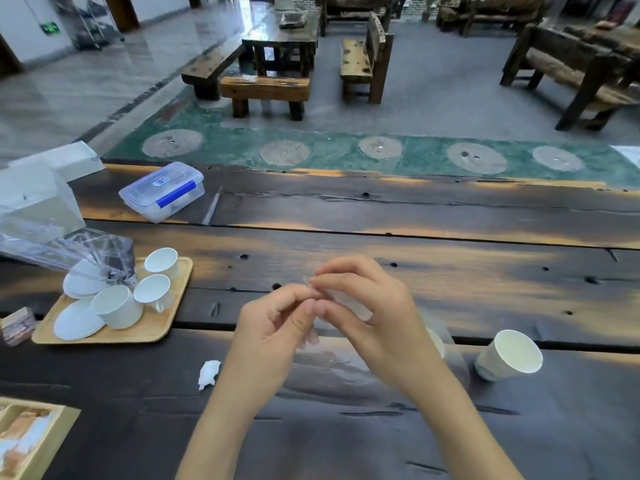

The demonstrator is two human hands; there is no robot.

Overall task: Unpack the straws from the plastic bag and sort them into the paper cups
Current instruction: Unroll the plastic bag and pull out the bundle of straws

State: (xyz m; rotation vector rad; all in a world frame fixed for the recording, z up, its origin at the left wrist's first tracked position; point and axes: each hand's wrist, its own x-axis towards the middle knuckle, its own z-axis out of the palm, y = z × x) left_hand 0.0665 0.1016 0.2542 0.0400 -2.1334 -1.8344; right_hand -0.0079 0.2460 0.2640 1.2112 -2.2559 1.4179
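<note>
Both hands meet over the middle of the dark wooden table. My left hand (277,327) and my right hand (367,306) pinch the top edge of a clear plastic bag (343,362) between thumbs and fingertips. The bag is see-through and hangs down to the table under my hands; the straws inside are too faint to make out. One white paper cup (509,355) stands to the right, tilted by the wide lens. A second paper cup (437,341) is mostly hidden behind my right wrist.
A wooden tray (166,327) at the left carries white cups, saucers and crumpled cellophane. Behind it sit a clear lidded box (162,190) with blue clips and white boxes (41,199). A crumpled white scrap (209,374) lies near my left forearm. Another tray (52,441) shows at bottom left.
</note>
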